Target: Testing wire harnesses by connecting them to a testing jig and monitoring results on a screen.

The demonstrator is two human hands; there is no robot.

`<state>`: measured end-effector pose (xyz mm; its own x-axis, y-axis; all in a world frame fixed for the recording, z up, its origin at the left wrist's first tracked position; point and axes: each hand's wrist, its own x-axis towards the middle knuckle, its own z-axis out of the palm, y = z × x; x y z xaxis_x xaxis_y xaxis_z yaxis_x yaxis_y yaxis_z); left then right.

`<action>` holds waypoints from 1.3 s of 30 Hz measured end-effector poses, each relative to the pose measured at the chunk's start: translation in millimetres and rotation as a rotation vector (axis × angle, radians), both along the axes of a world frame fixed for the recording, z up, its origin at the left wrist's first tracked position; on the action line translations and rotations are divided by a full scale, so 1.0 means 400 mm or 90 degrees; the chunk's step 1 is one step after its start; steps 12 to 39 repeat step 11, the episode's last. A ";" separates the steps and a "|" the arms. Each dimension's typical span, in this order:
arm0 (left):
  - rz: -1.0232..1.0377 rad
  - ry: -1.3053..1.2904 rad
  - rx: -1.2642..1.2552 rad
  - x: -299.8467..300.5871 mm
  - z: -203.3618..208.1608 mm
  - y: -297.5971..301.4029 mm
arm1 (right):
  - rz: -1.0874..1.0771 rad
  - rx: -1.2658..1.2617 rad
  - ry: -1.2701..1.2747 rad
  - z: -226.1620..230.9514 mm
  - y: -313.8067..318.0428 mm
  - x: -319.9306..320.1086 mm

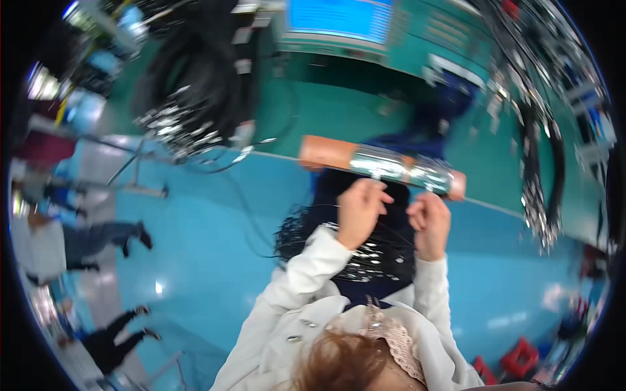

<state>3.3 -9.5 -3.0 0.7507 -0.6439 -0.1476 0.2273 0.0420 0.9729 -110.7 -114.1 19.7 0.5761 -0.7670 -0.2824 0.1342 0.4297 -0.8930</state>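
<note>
My left hand [360,207] is closed in a pinch just below an orange roll-shaped holder [325,153] at the bench edge. Two shiny silvery bands wrap the holder: a left band [378,163] and a right band [430,176]. My right hand [431,223] pinches beneath the right band, a little apart from the left hand. Small pale bits show at both fingertips, too blurred to name. Below and between my hands, a bundle of thin black cables [385,260] with shiny ends lies across my lap.
The holder sits at the front of a green bench [326,107]. A machine with a blue screen [339,19] stands behind. Coiled black cables [189,98] lie at left; more cables [531,150] hang at right. People [49,241] are at far left, red stools [520,357] at lower right.
</note>
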 end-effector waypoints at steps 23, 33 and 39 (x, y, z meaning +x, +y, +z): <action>0.697 -0.352 0.099 0.317 0.163 0.435 | -0.037 -0.450 0.243 0.038 0.009 -0.101; 0.697 -0.352 0.099 0.317 0.163 0.435 | -0.037 -0.450 0.243 0.038 0.009 -0.101; 0.697 -0.352 0.099 0.317 0.163 0.435 | -0.037 -0.450 0.243 0.038 0.009 -0.101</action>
